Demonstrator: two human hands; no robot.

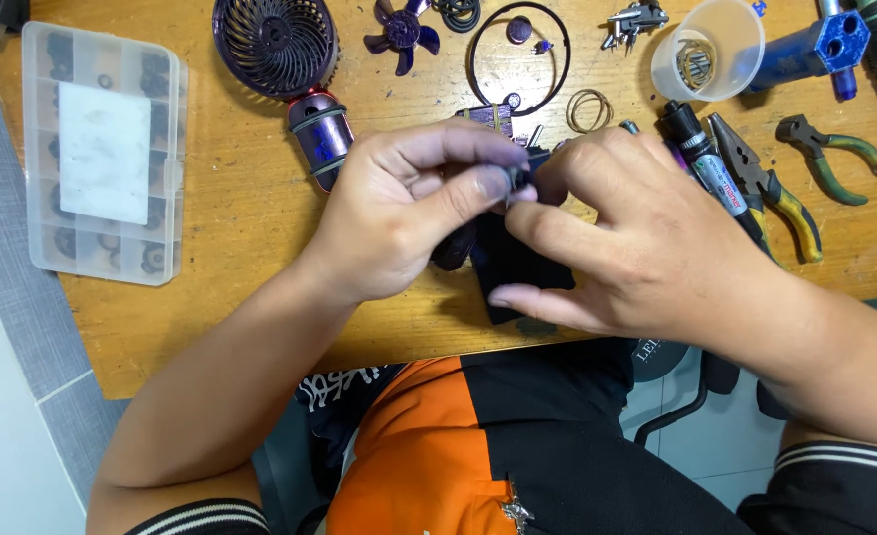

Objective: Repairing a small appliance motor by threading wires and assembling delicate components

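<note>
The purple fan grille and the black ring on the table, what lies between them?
In the head view, a purple fan blade lies between the fan grille and the black ring.

Small dark part (517, 180) — pinched above a black block (517, 263).

Worktop (260, 218): orange-tan wood grain. Fan grille (275, 45), fan blade (402, 30), fan body (319, 134): dark glossy purple. Parts box (102, 154): clear plastic, white sheet inside, black parts. Cup (711, 50): translucent white. Pliers (780, 193): yellow-black handles; second pliers (834, 159): green handles. Rubber band (589, 109): tan. Piece (517, 263) under the hands: black. Shirt (438, 446): orange and black.
</note>
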